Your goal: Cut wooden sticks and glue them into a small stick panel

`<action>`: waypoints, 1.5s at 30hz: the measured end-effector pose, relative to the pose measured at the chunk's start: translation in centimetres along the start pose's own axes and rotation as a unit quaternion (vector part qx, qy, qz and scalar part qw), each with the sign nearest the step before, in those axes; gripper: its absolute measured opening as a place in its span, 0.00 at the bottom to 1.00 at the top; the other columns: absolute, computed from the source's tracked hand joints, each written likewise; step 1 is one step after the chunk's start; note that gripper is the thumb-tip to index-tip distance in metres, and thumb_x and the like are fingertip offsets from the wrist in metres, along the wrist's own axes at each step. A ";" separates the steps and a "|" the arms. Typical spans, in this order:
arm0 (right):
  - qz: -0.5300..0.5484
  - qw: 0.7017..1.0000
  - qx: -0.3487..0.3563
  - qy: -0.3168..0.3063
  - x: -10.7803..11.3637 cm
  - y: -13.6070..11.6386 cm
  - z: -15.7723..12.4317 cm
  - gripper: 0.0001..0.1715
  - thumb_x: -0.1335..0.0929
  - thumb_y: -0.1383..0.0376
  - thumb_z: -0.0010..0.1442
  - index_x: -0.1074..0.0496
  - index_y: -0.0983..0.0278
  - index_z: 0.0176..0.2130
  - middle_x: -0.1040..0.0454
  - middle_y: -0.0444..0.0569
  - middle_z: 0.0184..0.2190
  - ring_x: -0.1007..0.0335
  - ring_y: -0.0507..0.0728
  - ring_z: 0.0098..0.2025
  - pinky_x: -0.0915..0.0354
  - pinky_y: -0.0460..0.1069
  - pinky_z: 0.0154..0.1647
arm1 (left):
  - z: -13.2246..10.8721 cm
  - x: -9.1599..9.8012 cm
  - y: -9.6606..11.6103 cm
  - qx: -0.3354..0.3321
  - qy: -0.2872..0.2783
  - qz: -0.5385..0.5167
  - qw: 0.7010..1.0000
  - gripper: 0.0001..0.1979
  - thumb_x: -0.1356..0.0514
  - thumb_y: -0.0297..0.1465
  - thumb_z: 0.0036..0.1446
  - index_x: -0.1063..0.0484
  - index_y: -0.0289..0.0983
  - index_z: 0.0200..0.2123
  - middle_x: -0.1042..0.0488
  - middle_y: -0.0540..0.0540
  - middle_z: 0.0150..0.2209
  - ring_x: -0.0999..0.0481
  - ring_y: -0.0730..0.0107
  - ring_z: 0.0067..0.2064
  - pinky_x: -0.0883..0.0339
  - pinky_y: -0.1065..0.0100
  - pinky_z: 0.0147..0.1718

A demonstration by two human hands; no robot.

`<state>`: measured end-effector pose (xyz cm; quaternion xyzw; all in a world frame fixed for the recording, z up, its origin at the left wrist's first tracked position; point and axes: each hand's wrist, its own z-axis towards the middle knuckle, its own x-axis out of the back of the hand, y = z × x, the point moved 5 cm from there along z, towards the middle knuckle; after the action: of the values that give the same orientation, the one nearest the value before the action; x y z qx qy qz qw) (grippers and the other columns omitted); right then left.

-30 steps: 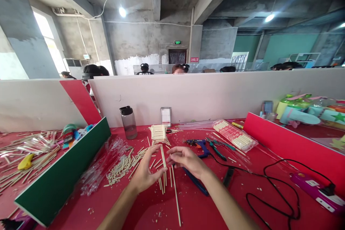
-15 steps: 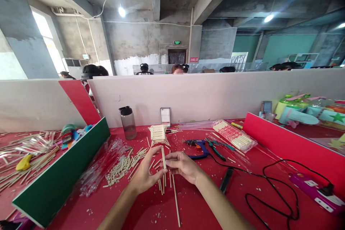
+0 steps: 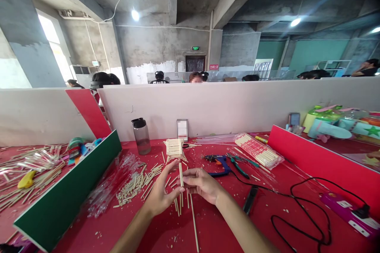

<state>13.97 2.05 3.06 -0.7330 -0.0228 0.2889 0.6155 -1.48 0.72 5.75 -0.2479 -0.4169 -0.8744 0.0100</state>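
Observation:
Both my hands meet above the red table point(image 3: 225, 229) and pinch the same short bundle of wooden sticks point(image 3: 181, 172), held upright. My left hand point(image 3: 160, 193) grips the bundle from the left with fingers curled. From the right, my right hand point(image 3: 202, 184) closes its fingertips on it. Loose wooden sticks point(image 3: 193, 221) lie on the table under my hands. Behind the hands stands a small stacked stick structure point(image 3: 174, 148).
A pile of cut stick pieces point(image 3: 135, 185) and clear wrappers point(image 3: 109, 185) lie left. A blue glue gun point(image 3: 218, 162), pliers point(image 3: 239, 163), packed sticks point(image 3: 258, 150), a black cable point(image 3: 299, 213), a power strip point(image 3: 350, 209) sit right. Bottle point(image 3: 141, 135) stands behind. Green divider point(image 3: 68, 193) left, red divider point(image 3: 320, 162) right.
My right hand has drawn left and closed onto the stick bundle alongside my left hand. The bundle stays upright in about the same spot.

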 end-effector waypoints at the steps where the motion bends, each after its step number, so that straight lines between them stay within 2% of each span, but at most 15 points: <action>1: 0.003 1.000 -0.001 0.000 0.0 0.0 0.0 0.21 0.20 0.57 0.46 0.20 0.66 0.38 0.19 0.48 0.31 0.26 0.49 0.27 0.32 0.44 0.32 | 0.0 0.0 0.0 -0.001 0.001 -0.002 1.000 0.35 0.36 0.36 0.61 0.47 0.48 0.67 0.41 0.41 0.67 0.37 0.51 0.65 0.41 0.51 0.63; 10: 0.014 1.000 -0.006 -0.011 -0.2 0.0 0.0 0.21 0.20 0.59 0.47 0.21 0.66 0.39 0.18 0.50 0.34 0.25 0.49 0.28 0.33 0.43 0.30 | -0.2 0.2 -0.4 0.002 0.009 0.028 1.000 0.34 0.36 0.36 0.60 0.46 0.45 0.66 0.38 0.38 0.65 0.35 0.49 0.64 0.40 0.48 0.62; 17: 0.059 0.998 0.002 -0.003 -0.3 0.1 0.2 0.21 0.20 0.57 0.47 0.21 0.67 0.37 0.18 0.51 0.34 0.21 0.52 0.32 0.31 0.43 0.30 | -0.1 0.5 -0.1 0.006 -0.017 0.051 0.999 0.35 0.35 0.36 0.60 0.46 0.46 0.66 0.38 0.40 0.65 0.37 0.50 0.65 0.42 0.48 0.64; 23: 0.100 0.995 0.003 -0.005 -0.3 0.1 0.1 0.22 0.20 0.58 0.47 0.22 0.67 0.38 0.18 0.52 0.35 0.20 0.56 0.35 0.27 0.49 0.40 | -0.1 0.2 0.6 0.011 -0.046 0.003 0.999 0.35 0.34 0.37 0.58 0.44 0.44 0.66 0.38 0.38 0.65 0.38 0.47 0.66 0.44 0.47 0.65; 30: 0.112 0.994 0.011 -0.006 -0.5 -0.2 0.1 0.21 0.20 0.59 0.47 0.22 0.68 0.38 0.18 0.53 0.36 0.19 0.57 0.39 0.27 0.51 0.45 | -0.1 0.0 0.6 0.017 -0.040 -0.046 0.998 0.35 0.34 0.38 0.58 0.43 0.44 0.66 0.39 0.38 0.66 0.40 0.47 0.67 0.45 0.47 0.66; 39: 0.120 0.993 0.016 -0.003 -0.3 0.0 0.1 0.23 0.20 0.59 0.48 0.21 0.67 0.42 0.18 0.54 0.37 0.19 0.57 0.40 0.28 0.51 0.45 | -0.2 -0.3 0.2 0.024 -0.037 -0.092 0.995 0.40 0.32 0.41 0.56 0.46 0.46 0.68 0.42 0.39 0.68 0.42 0.46 0.68 0.47 0.47 0.67; 45: 0.128 0.992 0.019 -0.007 -0.5 0.0 0.1 0.23 0.20 0.60 0.48 0.21 0.68 0.42 0.18 0.54 0.36 0.19 0.57 0.39 0.27 0.51 0.45 | -0.2 -0.4 0.2 0.029 -0.023 -0.117 0.992 0.40 0.32 0.43 0.55 0.45 0.46 0.67 0.40 0.39 0.68 0.40 0.46 0.67 0.45 0.47 0.66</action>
<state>13.49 1.94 3.26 -0.7159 0.0729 0.3709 0.5871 -1.20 0.40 5.64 -0.2171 -0.4681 -0.8513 -0.0949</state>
